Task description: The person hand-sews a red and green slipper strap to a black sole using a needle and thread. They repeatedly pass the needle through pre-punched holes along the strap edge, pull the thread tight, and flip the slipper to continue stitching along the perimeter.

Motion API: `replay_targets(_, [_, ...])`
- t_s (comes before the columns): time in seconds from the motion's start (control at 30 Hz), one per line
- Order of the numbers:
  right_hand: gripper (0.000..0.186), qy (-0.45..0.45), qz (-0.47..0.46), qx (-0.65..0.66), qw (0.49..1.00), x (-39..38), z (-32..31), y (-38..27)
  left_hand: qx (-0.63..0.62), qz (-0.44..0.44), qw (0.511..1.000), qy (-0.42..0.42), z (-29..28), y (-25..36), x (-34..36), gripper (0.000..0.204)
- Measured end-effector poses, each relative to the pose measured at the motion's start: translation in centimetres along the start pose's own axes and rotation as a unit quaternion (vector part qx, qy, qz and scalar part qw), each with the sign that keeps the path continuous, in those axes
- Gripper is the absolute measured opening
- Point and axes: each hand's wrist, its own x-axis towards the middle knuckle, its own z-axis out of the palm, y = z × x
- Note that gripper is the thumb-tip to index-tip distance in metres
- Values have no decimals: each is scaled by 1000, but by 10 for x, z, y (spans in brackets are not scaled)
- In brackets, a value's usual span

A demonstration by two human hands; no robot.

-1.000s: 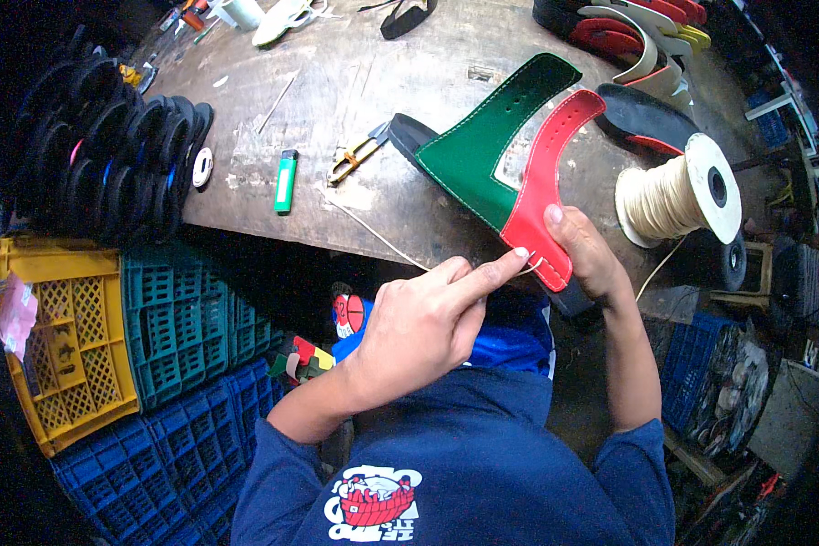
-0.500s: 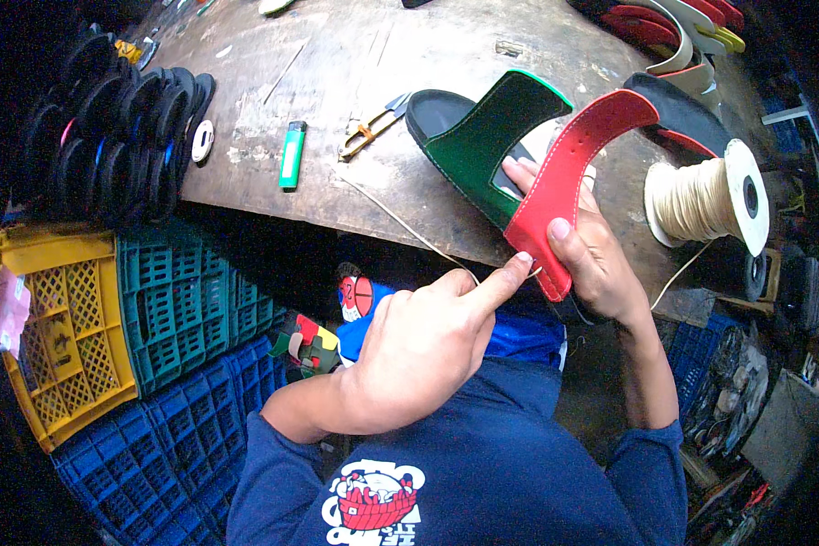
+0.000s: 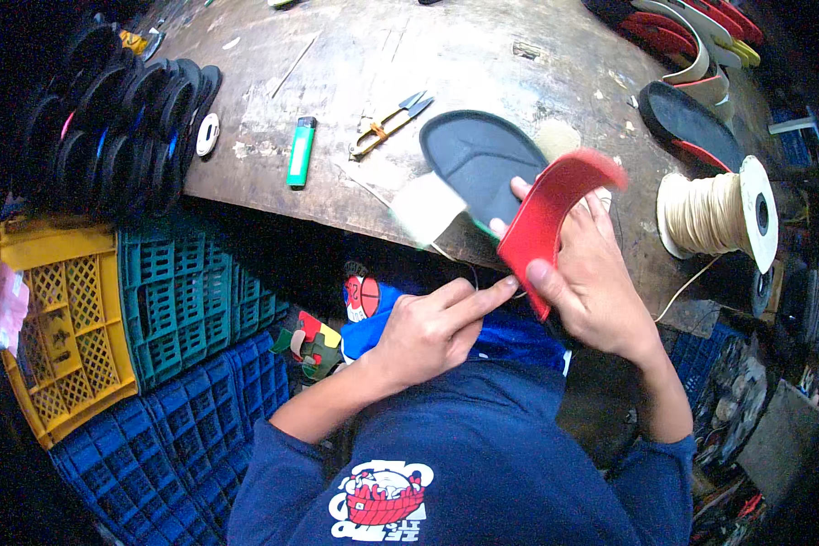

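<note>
Head view: by its red strap (image 3: 537, 227), the sandal (image 3: 484, 159) is held in the right hand (image 3: 602, 291); the left hand (image 3: 432, 323), its grip unclear, is placed beside the strap's end; snips (image 3: 379, 132) are seen beyond.

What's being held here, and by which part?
The right hand holds a sandal by the red strap, near its lower end; left hand, can't tell.

— What's different?
— The green strap (image 3: 428, 210) has flopped off the sole (image 3: 473, 155), pale underside showing, over the surface's (image 3: 273, 196) near edge.
— And the sole?
— More of its dark top lies bare.
— The red strap (image 3: 539, 218)?
— Its free end curls further, blurred.
</note>
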Motion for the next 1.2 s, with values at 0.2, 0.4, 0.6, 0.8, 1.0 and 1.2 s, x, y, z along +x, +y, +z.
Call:
replay_targets(0.2, [110,-144,-36,-30,989,0,-20,6,-45,130,989,61,39,-48,-7,48])
replay_targets(0.4, [121,-114,-74,-96,986,7,-21,7,-59,180,981,51,57,-58,6,44])
replay_targets(0.6, [118,-90,-80,-108,987,7,-19,6,-63,214,974,29,71,-53,19,39])
replay_targets(0.8, [116,-95,-65,-99,988,6,-17,4,-65,222,973,13,74,-50,22,35])
replay_targets(1.0, [114,-103,-54,-97,988,6,-17,3,-67,219,973,5,74,-53,22,31])
replay_targets(1.2, [114,-99,-56,-87,990,7,-17,3,-57,221,973,10,72,-59,24,28])
